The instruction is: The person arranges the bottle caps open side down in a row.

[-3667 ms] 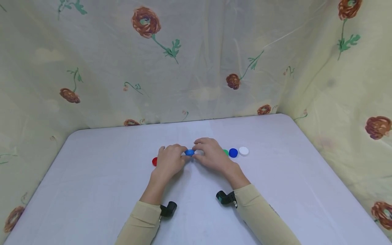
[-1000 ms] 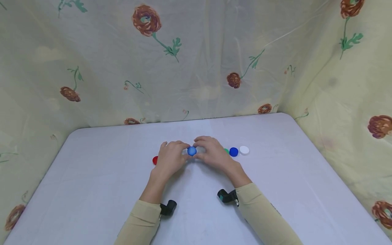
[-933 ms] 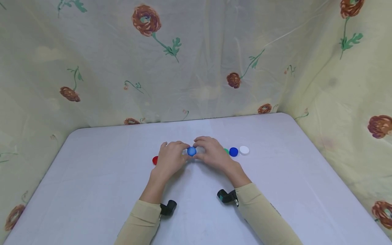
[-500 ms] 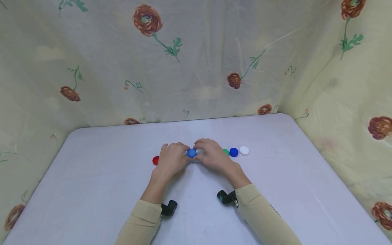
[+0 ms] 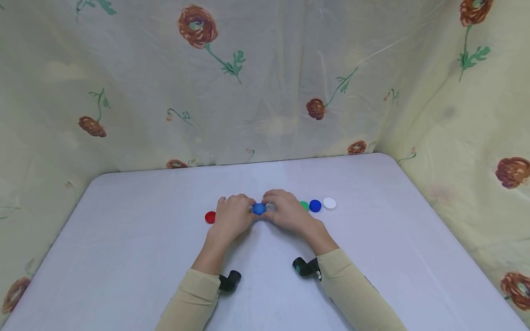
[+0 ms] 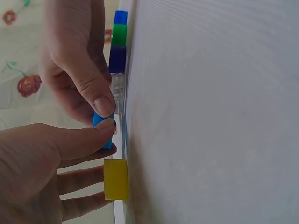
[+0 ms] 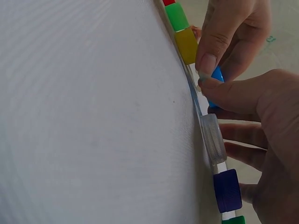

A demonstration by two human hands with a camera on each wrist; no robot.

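Note:
Both hands pinch one light blue bottle cap (image 5: 259,209) between thumbs and fingers, at the middle of a row of caps. My left hand (image 5: 233,214) grips its left side and my right hand (image 5: 285,210) its right. In the left wrist view, the blue cap (image 6: 103,133) is held just above the white table, thumb tips nearly meeting. A yellow cap (image 6: 116,179) stands beside the left hand's lower fingers. A clear ribbed cap (image 7: 213,139) and a purple cap (image 7: 227,190) lie near the right hand's fingers in the right wrist view.
Left of the hands lies a red cap (image 5: 210,217); a green one (image 7: 176,17) stands near the yellow. On the right are green (image 5: 304,205), dark blue (image 5: 315,206) and white caps (image 5: 329,203). Flowered cloth (image 5: 265,92) hangs behind the white table (image 5: 265,285).
The blue cap, seen edge-on at first, turned its round face to the head view. Since then both hands have lowered it slightly, still pinching it. The other caps stay put.

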